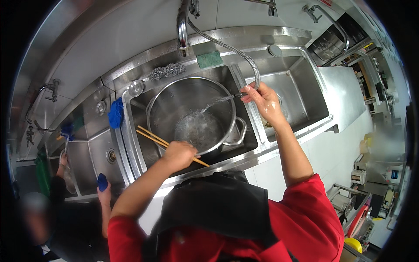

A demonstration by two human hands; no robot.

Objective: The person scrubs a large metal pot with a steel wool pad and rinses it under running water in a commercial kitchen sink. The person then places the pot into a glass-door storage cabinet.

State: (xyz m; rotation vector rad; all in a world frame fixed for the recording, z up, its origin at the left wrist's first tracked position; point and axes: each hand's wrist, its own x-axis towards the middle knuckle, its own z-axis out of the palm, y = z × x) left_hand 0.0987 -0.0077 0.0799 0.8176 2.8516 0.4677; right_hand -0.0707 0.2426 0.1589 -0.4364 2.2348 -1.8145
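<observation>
A large stainless steel pot (pixel 183 95) sits in the left basin of the double sink (pixel 262 131), with some water in its bottom. My right hand (pixel 263 100), wet, grips the end of a braided metal hose (pixel 237 50) right of the pot; a stream of water runs from its tip into the pot. A pair of wooden chopsticks (pixel 151 137) is held in my left hand (pixel 179 155), which is at the pot's near rim. The chopsticks slant across the lower left edge of the basin. One loop handle (pixel 241 131) of the pot points to the right.
Behind the pot lie a steel wool scourer (pixel 167 71) and a green scouring pad (pixel 209 59). A blue cloth (pixel 116 113) hangs at the left edge. A faucet (pixel 183 32) stands above. A co-worker at far left holds a blue cloth (pixel 102 182) at another sink (pixel 85 163).
</observation>
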